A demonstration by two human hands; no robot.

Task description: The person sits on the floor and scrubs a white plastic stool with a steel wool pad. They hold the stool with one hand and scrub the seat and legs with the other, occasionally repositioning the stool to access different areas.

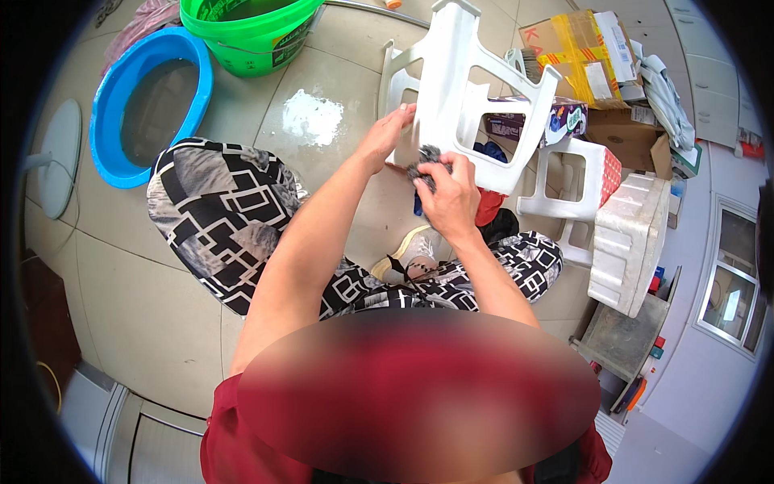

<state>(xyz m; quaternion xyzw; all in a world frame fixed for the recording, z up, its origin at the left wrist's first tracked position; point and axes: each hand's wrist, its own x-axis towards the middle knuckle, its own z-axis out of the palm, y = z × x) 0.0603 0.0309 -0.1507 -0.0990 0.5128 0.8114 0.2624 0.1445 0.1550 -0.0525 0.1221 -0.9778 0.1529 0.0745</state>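
Observation:
A white plastic stool (444,72) lies tipped over in front of me, its legs and cut-out sides turned toward my view. My left hand (387,136) rests against its left edge, fingers extended, some of them hidden behind the stool. In my right hand (450,193) is a dark grey scouring pad (426,166), probably metal wool, pressed to the near part of the stool. My fingers are bent around the pad.
A blue basin (202,91) of murky water and a green bucket (260,45) stand at the upper left. Water wets the tiled floor (311,118). To the right are another white stool (559,181), a foam box (632,242) and a taped cardboard box (577,60).

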